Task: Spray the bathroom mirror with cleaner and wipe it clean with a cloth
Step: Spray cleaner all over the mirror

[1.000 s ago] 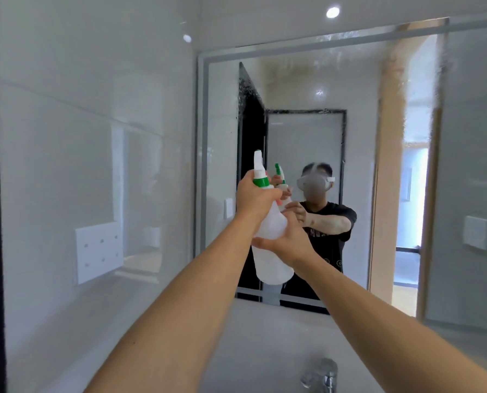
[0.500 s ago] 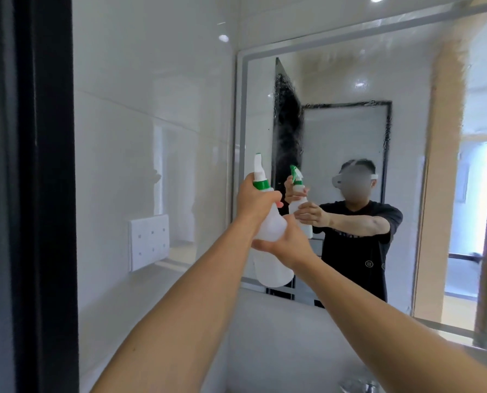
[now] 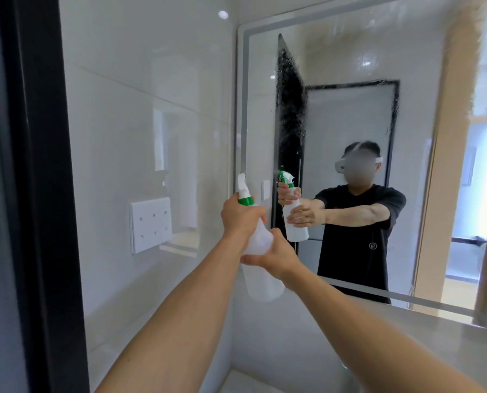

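while the translucent white plastic spray bottle with the green collar and white trigger head is held up at arm's length in front of the large wall-mounted bathroom mirror with the frosted border, the spraying step looks to be in hand. the left hand is wrapped round the bottle's neck just under the collar, where the trigger sits, and the right hand cups the bottle's body from the side, so both hands are clamped on the one bottle, close together and nearly touching. the nozzle points up and forward at the glass. a faint mist seems to hang ahead of the nozzle against the dark door reflection, though the blur makes that hard to confirm.

beads and fogged patches of cleaner show along the mirror's upper part, while its lower part reads clear, so the next move probably calls for aiming lower or across, then swapping the bottle for a cloth; no cloth is in view.

beside the mirror, glossy white wall tiles carry a white multi-socket outlet plate. a dark door frame fills the left edge, and a pale ledge runs below the mirror.
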The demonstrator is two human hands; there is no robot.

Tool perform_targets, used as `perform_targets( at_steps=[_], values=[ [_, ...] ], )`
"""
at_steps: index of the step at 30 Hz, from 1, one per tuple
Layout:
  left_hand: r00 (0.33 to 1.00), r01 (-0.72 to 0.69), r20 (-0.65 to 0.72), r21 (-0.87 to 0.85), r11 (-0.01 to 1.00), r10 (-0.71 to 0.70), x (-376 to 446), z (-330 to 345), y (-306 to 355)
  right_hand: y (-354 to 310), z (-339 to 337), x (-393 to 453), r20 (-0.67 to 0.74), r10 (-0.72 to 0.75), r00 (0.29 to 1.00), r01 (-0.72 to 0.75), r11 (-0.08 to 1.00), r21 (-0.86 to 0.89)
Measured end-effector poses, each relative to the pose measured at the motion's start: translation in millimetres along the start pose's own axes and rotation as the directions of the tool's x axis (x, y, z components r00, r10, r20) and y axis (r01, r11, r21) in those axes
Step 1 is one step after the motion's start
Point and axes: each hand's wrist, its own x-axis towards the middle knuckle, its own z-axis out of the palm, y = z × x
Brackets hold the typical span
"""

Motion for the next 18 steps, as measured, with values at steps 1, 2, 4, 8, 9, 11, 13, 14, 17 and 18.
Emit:
perform_targets(
  at_steps=[1,2,4,8,9,11,13,14,17,18],
  values=[
    [1.0,0.005,0.002,0.0,1.0,-0.005,-0.2,0.4,-2.7,2.8,1.5,-0.2,0.001,0.008,1.0,-0.008,1.0,0.002],
    [1.0,0.01,0.01,-0.001,1.0,-0.01,-0.1,0.7,-5.3,5.8,3.3,-0.3,0.002,0.016,1.0,-0.016,1.0,0.006],
    [0.999,0.016,0.044,-0.012,1.0,-0.016,-0.5,1.5,-11.5,10.5,6.6,-2.7,-0.002,0.03,1.0,-0.03,0.999,0.018],
    [0.993,0.065,0.097,-0.019,0.998,-0.063,-5.1,1.7,-30.1,23.2,13.5,-11.1,0.002,0.059,0.998,-0.059,0.998,0.032],
    [0.992,0.072,0.103,-0.016,0.997,-0.069,-8.0,1.4,-35.1,27.7,15.9,-13.6,0.002,0.068,0.998,-0.068,0.997,0.029],
    [0.992,0.075,0.107,-0.014,0.997,-0.073,-13.9,0.5,-46.1,38.4,21.2,-18.1,-0.001,0.092,0.996,-0.092,0.995,0.025],
    [0.99,0.09,0.111,-0.031,0.995,-0.086,-17.8,0.5,-58.3,47.7,26.0,-23.3,0.004,0.113,0.994,-0.113,0.993,0.025],
    [0.989,0.1,0.114,-0.032,0.994,-0.096,-19.5,0.5,-64.0,51.8,28.4,-25.8,0.007,0.122,0.993,-0.122,0.992,0.026],
    [0.983,0.141,0.124,-0.027,0.99,-0.137,-22.8,1.8,-81.3,63.7,34.1,-33.1,0.002,0.154,0.988,-0.154,0.987,0.036],
    [0.981,0.15,0.129,-0.031,0.988,-0.145,-24.3,2.6,-87.0,67.7,35.9,-35.5,0.0,0.167,0.986,-0.167,0.985,0.033]
  ],
)
